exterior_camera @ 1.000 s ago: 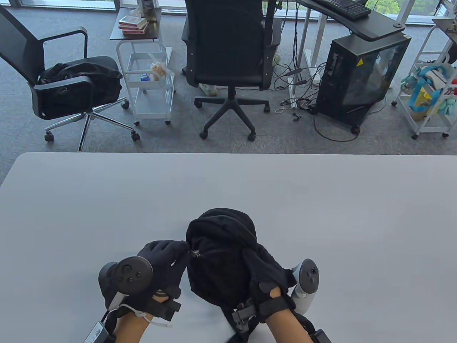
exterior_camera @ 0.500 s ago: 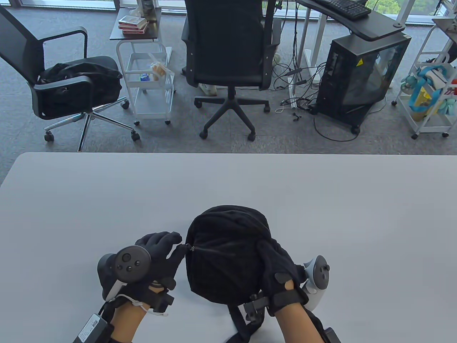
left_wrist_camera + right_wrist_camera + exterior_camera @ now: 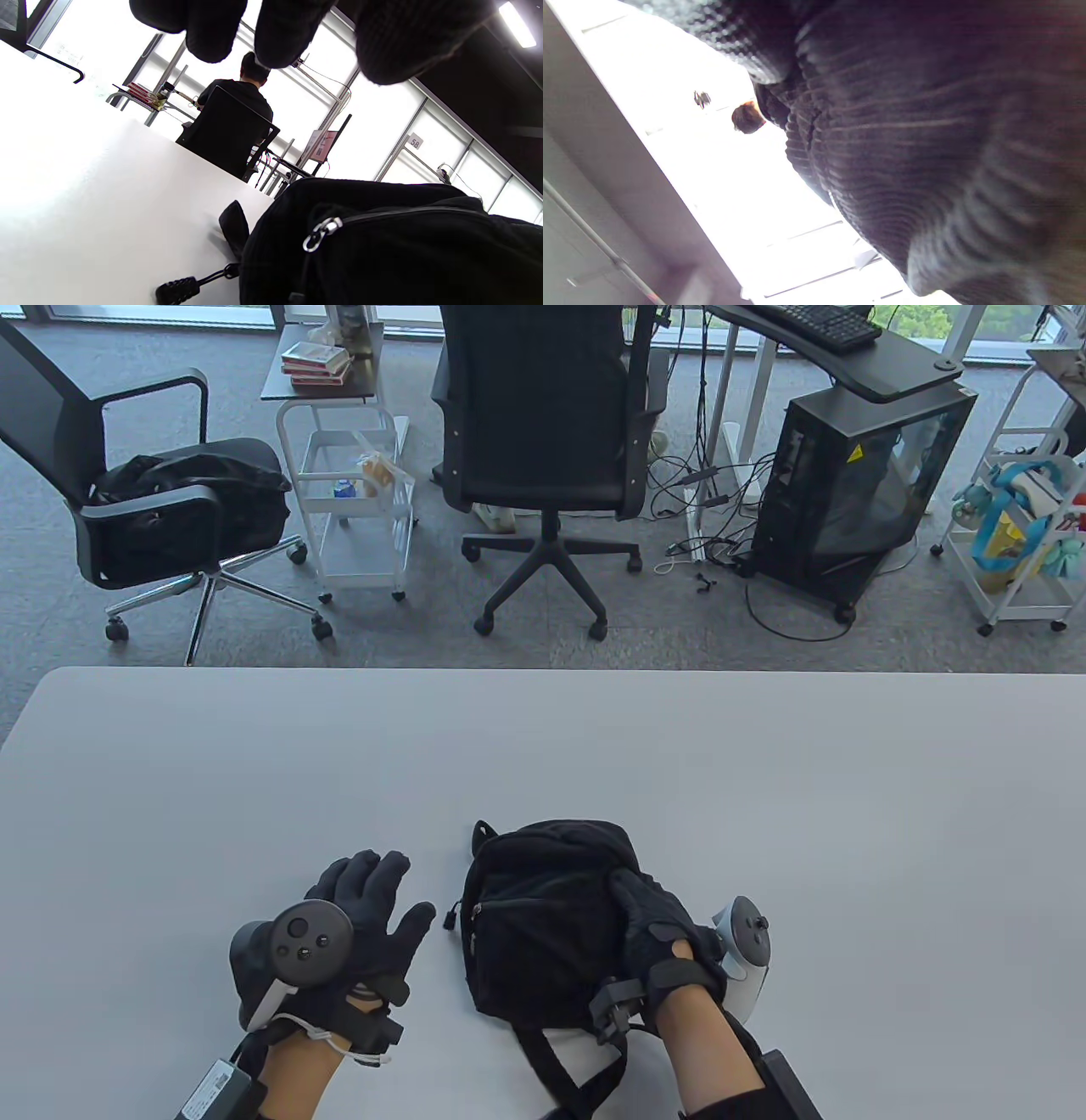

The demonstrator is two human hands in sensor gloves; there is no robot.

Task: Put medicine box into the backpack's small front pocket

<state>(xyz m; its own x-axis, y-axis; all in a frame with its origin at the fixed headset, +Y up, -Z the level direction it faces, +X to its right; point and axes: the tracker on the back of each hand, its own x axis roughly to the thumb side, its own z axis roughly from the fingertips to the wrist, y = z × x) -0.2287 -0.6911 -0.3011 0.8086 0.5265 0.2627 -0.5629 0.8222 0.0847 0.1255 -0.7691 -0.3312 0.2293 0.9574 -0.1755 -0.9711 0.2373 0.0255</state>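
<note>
A small black backpack [image 3: 543,925] lies on the grey table [image 3: 764,780] near the front edge, its front pocket facing up with the zipper closed. The metal zipper slider [image 3: 321,232] and a black cord pull [image 3: 180,289] show in the left wrist view. My right hand [image 3: 657,925] rests on the backpack's right side and holds it; its wrist view shows only black ribbed fabric [image 3: 925,148]. My left hand [image 3: 369,903] is off the backpack to its left, fingers spread and empty. No medicine box is in view.
The backpack's straps [image 3: 577,1069] trail over the table's front edge. Beyond the far edge stand office chairs [image 3: 543,449], a white trolley [image 3: 352,500] and a computer tower [image 3: 857,483].
My left hand has let go of the zipper pull and moved left, opening. The backpack has flattened and shifted right; my right hand moved with it to its right side.
</note>
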